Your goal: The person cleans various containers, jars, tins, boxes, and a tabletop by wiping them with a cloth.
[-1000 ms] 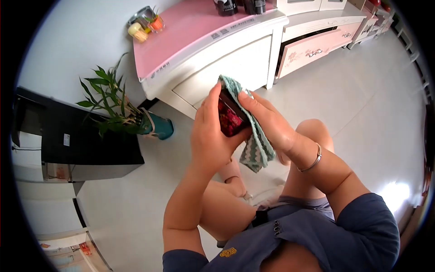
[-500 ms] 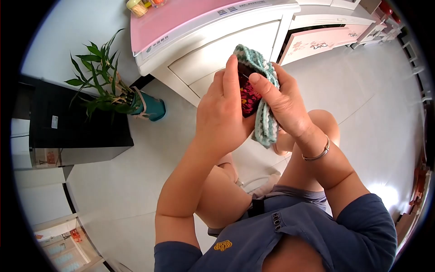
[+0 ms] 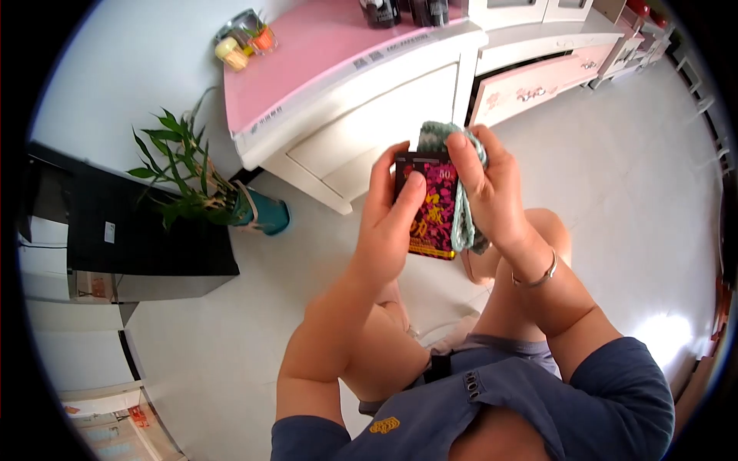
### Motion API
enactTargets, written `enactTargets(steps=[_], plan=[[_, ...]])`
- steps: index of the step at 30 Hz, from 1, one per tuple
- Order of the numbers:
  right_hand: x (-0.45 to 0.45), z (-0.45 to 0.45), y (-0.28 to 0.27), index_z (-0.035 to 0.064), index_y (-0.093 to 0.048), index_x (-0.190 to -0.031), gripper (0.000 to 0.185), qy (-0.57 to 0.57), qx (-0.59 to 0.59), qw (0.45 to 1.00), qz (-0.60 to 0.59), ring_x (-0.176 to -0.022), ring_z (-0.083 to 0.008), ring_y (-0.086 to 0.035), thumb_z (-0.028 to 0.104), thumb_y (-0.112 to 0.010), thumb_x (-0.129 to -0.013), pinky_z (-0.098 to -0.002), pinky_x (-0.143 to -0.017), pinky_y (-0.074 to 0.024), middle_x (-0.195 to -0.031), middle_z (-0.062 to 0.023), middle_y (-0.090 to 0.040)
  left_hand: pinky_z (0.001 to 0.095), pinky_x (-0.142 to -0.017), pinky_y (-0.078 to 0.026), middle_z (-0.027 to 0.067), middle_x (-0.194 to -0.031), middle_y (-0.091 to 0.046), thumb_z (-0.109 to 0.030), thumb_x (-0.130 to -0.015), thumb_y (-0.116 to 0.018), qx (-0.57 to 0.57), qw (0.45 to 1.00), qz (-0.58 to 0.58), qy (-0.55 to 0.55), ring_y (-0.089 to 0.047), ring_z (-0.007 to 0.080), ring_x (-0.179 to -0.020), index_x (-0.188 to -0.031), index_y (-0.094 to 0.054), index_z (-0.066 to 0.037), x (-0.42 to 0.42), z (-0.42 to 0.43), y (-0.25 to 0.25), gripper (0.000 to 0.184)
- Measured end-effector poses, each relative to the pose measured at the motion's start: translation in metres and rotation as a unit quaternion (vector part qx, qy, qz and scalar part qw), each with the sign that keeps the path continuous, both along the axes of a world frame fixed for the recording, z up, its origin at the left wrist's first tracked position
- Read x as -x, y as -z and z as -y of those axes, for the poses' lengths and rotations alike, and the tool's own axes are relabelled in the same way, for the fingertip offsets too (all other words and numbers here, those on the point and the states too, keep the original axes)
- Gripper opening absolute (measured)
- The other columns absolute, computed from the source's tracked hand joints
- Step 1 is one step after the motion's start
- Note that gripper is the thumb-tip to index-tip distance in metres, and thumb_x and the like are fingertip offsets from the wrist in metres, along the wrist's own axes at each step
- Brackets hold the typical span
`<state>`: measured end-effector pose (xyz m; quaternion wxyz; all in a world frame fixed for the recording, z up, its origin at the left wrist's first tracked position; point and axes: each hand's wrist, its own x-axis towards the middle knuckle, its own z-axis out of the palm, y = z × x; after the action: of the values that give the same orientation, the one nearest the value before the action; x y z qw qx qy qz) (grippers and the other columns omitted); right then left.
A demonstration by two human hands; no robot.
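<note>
A flat black packet (image 3: pixel 438 211) with pink and yellow print and the number 50 faces up in front of me. My left hand (image 3: pixel 384 234) grips its left side, thumb across the front and fingers behind. Along the packet's right edge and top runs a folded green-and-white crocheted piece (image 3: pixel 437 135). My right hand (image 3: pixel 496 192) is closed on this piece, its thumb near the packet's upper right corner. Whether the packet sits partly inside the crochet or only against it I cannot tell. The fingertips behind are hidden.
Ahead stands a white cabinet (image 3: pixel 338 157) with a pink top carrying dark containers (image 3: pixel 429 11) and small jars (image 3: pixel 231 54). A pink drawer (image 3: pixel 530 86) is pulled out. To the left are a potted plant (image 3: pixel 265 211) and a black cabinet (image 3: pixel 154 238).
Both hands have lowered slightly and the packet has turned its printed face toward me, with much more of it showing. The left thumb now lies on its front; the crochet is pushed to the right.
</note>
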<state>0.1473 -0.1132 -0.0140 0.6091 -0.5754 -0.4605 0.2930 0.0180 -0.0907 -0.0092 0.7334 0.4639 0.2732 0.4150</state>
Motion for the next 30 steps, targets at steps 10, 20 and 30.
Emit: enactTargets(steps=[10, 20, 30], plan=[[0.022, 0.019, 0.005, -0.0039, -0.033, -0.123, 0.044, -0.050, -0.080, 0.963, 0.254, -0.075, -0.0413, -0.054, 0.014, -0.046, -0.086, -0.0411, -0.064, -0.0461, -0.094, -0.0251, -0.052, 0.0226, -0.073, -0.044, 0.0083, -0.103, -0.050, -0.018, -0.090, -0.043, 0.020, 0.984, 0.053, -0.170, -0.051, 0.0106, -0.087, -0.123, -0.031, -0.003, -0.007, -0.019, 0.017, 0.038], [0.008, -0.004, -0.015, 0.0004, -0.049, -0.112, 0.031, -0.125, -0.128, 0.889, 0.422, -0.089, -0.0405, -0.050, 0.010, -0.050, -0.083, -0.0400, -0.076, -0.0451, -0.107, -0.0266, -0.043, 0.0227, -0.079, -0.039, 0.0082, -0.101, -0.047, -0.011, -0.092, -0.037, 0.001, 0.988, 0.010, -0.155, -0.046, 0.0114, -0.090, -0.120, -0.028, -0.005, -0.004, -0.018, 0.020, 0.030], [0.012, -0.041, -0.016, -0.0029, -0.055, -0.091, 0.027, -0.183, 0.064, 0.959, 0.206, -0.070, -0.0311, -0.059, 0.023, -0.047, -0.088, -0.0335, -0.063, -0.0456, -0.071, -0.0195, -0.058, 0.0239, -0.075, -0.039, 0.0090, -0.094, -0.051, -0.013, -0.092, -0.037, -0.207, 0.964, -0.113, -0.126, -0.048, 0.0115, -0.084, -0.121, -0.032, -0.002, 0.012, -0.017, 0.023, 0.031]])
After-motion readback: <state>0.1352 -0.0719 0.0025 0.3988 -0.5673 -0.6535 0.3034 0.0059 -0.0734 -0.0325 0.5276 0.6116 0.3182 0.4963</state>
